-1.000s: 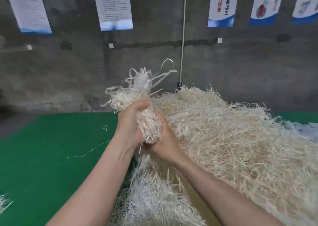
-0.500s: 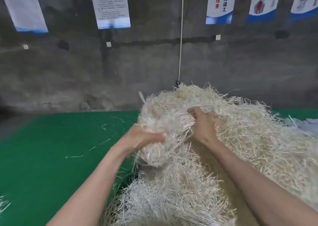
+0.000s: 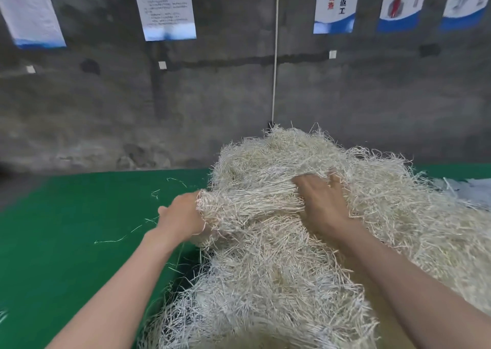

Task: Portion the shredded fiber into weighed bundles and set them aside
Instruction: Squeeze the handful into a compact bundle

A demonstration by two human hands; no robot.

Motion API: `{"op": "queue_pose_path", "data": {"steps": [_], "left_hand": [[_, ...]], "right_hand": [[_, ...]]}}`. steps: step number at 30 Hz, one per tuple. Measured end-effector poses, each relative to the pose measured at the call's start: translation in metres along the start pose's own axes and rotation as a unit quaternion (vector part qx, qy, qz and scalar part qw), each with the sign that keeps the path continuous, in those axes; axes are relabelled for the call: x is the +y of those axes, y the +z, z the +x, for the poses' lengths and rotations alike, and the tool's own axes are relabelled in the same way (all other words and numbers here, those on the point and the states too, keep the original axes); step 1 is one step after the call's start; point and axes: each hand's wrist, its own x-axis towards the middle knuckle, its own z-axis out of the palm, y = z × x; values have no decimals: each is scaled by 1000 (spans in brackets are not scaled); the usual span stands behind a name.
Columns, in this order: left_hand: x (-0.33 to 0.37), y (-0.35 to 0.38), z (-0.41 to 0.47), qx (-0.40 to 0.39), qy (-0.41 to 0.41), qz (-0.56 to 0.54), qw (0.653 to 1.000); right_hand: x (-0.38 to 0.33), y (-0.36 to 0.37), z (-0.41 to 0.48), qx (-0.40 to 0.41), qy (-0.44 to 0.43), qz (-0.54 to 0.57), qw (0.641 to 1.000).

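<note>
- A grey concrete wall (image 3: 106, 115) is seen at the back, hung with white-and-blue posters (image 3: 164, 9). A white cord (image 3: 275, 70) is run straight down it to behind the fiber.
- A green mat (image 3: 66, 229) is spread below the wall as the work surface.
- The fingers (image 3: 333, 180) of the right hand (image 3: 321, 205) are laid palm-down and slightly spread, with their tips sunk among the strands. Whether anything is clasped by them cannot be told.
- The fingers of the left hand (image 3: 180, 218) are curled round one end of a tuft (image 3: 249, 202) and are mostly hidden by it. The cut ends of the tuft are frayed out over the upper edge of that hand.
- The tuft is stretched sideways between the two hands, with its strands drawn nearly parallel. Its other end is covered by the thumb side of the right hand.
- The tuft is not parted from the pile of shredded fiber (image 3: 385, 229); it is merged with it below and behind.
- The pile is heaped on the right part of the mat, from the near edge to close by the wall. It is straw-pale, and greyer-white in its nearest part.
- Both forearms are bare; the left is held over the mat, the right over the pile.
- A few loose strands (image 3: 119, 238) are scattered on the mat left of the left hand.
</note>
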Motion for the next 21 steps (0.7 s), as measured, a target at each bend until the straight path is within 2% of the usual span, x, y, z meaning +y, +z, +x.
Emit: {"op": "queue_pose_path", "data": {"steps": [3,5,7,9,10,11,13,14,15,17,19,21], "left_hand": [[-2,-10,-3,23,43,-68,997],[1,-14,-8,4,54,-180,982],[10,-20,-18,-24,21,-353,935],[20,-31,-26,-39,-23,-482,875],[24,-38,-28,-45,-35,-504,862],[26,-46,-29,-41,-41,-524,850],[33,-65,-30,-24,-29,-594,803],[38,-73,-30,-20,-14,-635,772],[44,-81,-31,-13,-4,-665,747],[55,-95,-33,2,1,-693,721],[58,-106,-34,-1,-5,-709,705],[49,-110,-33,6,-28,-736,677]], "right_hand": [[8,-4,-3,-32,22,10,999],[6,-13,-3,-94,18,44,994],[-2,-34,-2,-163,-8,160,973],[-10,-65,5,-180,-39,270,945],[-13,-79,8,-148,-52,318,935],[-17,-90,11,-82,-53,353,931],[-28,-98,17,36,-50,353,934],[-38,-97,20,30,-51,327,943],[-52,-93,22,-21,-57,295,953],[-85,-76,23,-128,-81,248,957],[-116,-48,14,-206,-107,253,939],[-137,-14,-8,-278,-146,199,928]]}}
